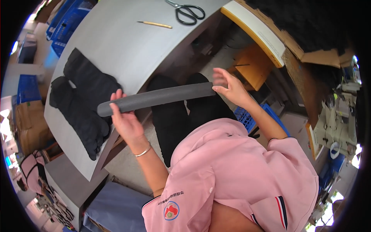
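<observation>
A long dark grey tube-like bar [154,99] with a rounded left end slants above my lap. My left hand [126,120] is closed around it near that end, thumb in front and fingers behind. At its other end, my right hand [230,86] has its thumb beside or touching the tip. The right fingers are apart and slightly blurred. Two black toe socks [83,100] lie on the grey table [127,34], just left of my left hand.
Black-handled scissors [187,13] and a thin wooden-handled pointed tool [156,24] lie on the table's far part. Blue crates [65,27] stand beyond its left side. A white board with a yellow edge [255,31] juts in at the upper right. Below my right arm is a blue basket [245,118].
</observation>
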The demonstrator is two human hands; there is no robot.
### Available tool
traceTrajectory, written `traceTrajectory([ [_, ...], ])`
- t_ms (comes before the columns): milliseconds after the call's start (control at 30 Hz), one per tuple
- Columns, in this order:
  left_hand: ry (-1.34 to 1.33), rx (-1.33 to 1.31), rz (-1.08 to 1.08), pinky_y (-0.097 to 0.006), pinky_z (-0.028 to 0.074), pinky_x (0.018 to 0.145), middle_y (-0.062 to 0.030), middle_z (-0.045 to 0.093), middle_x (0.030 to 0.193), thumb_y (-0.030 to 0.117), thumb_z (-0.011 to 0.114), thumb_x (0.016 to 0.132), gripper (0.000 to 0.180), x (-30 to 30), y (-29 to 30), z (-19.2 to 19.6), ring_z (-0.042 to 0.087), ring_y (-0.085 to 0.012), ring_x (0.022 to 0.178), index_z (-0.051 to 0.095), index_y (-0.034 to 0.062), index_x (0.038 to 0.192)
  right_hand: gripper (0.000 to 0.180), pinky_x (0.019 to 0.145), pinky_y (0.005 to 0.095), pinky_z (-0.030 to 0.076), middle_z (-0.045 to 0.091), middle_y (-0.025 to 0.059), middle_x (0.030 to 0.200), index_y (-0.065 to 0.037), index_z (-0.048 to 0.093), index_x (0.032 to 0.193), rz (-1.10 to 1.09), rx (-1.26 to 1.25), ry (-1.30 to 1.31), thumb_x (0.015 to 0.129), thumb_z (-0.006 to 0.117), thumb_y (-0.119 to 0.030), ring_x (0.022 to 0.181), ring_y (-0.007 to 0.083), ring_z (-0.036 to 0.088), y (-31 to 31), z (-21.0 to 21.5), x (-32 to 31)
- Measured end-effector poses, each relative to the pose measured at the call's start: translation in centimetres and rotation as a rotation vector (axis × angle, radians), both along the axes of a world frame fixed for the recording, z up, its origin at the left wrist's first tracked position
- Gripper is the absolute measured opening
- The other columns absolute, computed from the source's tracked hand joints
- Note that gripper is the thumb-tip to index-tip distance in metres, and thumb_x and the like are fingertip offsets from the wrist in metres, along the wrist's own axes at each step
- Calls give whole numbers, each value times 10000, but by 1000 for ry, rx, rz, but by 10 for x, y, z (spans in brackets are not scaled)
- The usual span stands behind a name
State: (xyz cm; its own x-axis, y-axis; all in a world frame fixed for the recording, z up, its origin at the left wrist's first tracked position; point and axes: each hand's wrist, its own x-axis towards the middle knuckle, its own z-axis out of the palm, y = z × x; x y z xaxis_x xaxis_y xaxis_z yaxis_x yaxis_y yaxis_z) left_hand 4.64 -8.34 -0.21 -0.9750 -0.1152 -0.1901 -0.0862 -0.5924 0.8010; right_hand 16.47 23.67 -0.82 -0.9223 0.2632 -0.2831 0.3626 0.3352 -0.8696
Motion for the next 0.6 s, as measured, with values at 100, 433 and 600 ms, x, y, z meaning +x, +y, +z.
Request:
traceTrajectory([
  [100, -65, -8, -16, -433, 453, 1036, -183, 535, 1391, 281, 485, 1055, 469, 14, 30, -1, 561, -268, 1207, 419, -17, 1410, 654, 1029, 412, 421, 519, 192, 1399, -63, 465, 1408, 208, 509, 404, 826, 750, -149, 1271, 328, 534, -23, 12, -21],
  [433, -43, -298, -326, -284, 437, 979, -55, 644, 1227, 272, 513, 1049, 407, 38, 52, -4, 574, -119, 1128, 576, -9, 1336, 434, 900, 397, 495, 643, 145, 1204, -54, 557, 1307, 436, 416, 720, 875, 601, -30, 1076, 327, 631, -106, 8, -66],
  [600, 354, -1206, 133, -340, 492, 931, -122, 703, 1112, 112, 640, 948, 189, -6, -16, -3, 653, -250, 1042, 701, 27, 1105, 304, 773, 402, 538, 685, 183, 1046, -36, 584, 1234, 346, 226, 382, 939, 615, -102, 911, 339, 682, -90, 11, -56],
])
